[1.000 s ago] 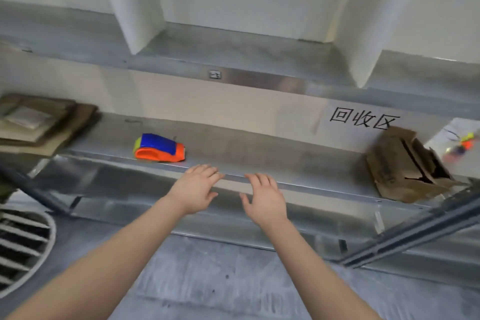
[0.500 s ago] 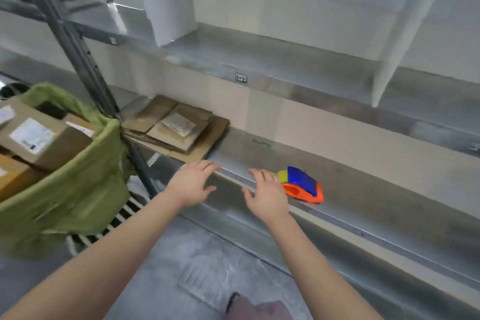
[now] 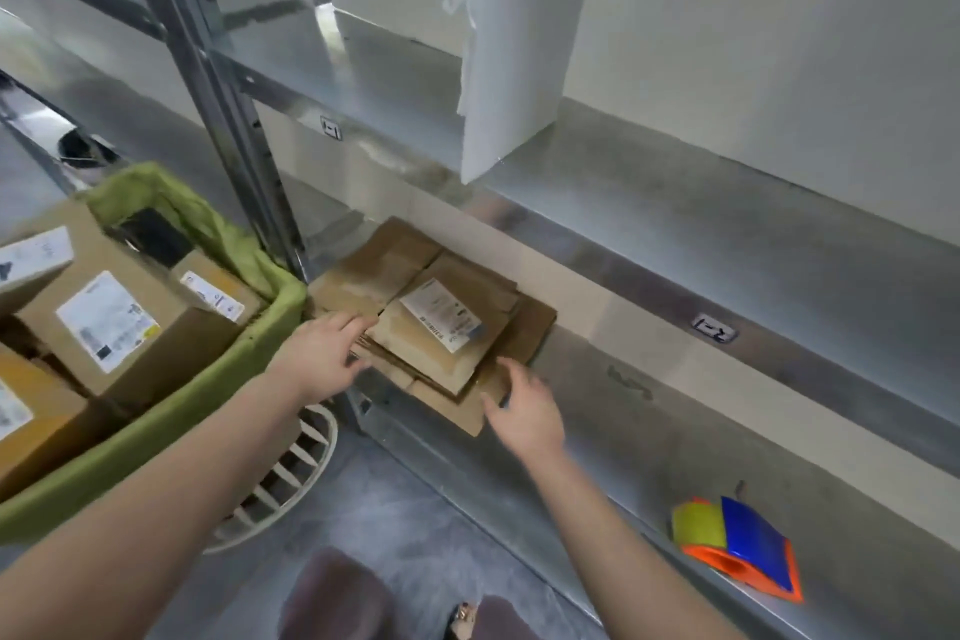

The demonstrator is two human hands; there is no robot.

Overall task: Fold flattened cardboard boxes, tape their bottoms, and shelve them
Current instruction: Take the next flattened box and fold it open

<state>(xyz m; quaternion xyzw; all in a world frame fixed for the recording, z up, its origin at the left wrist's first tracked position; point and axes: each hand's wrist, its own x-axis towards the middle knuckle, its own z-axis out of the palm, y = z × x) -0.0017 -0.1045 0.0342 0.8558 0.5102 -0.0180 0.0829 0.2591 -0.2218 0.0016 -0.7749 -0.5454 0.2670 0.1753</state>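
Flattened cardboard boxes [image 3: 441, 327]: one stack, lying at the left end of the lower metal shelf [image 3: 675, 437], just right of the shelf upright [image 3: 218, 94]. At least three layers show at the stepped edges; exact count cannot be read. Top piece carries one white shipping label [image 3: 440, 314]. Hands: two, both at the stack. Left hand [image 3: 322, 359] has its fingers extended and apart, fingertips lying on the stack's left edge, nothing clamped. Right hand [image 3: 524, 411] sits at the near right corner, fingers relaxed and spread, touching or just short of the lowest sheet; which of the two cannot be told, and it is not closed round anything. Tape dispenser [image 3: 737, 551]: one, orange body with blue cover and a yellow-green roll, on the same shelf near its front edge, well apart from the stack and to the right of the right hand. Upper shelf [image 3: 649, 208]: two white divider panels [image 3: 511, 42] stand upright on it. Shelf-edge tags [image 3: 714, 327]: two, one on each level. Green-lined bin [image 3: 280, 312] stands left of the upright, beside the stack; four closed cartons [image 3: 104, 322] visible inside, three with white labels. One white slatted round object [image 3: 296, 473] on the floor below the bin.
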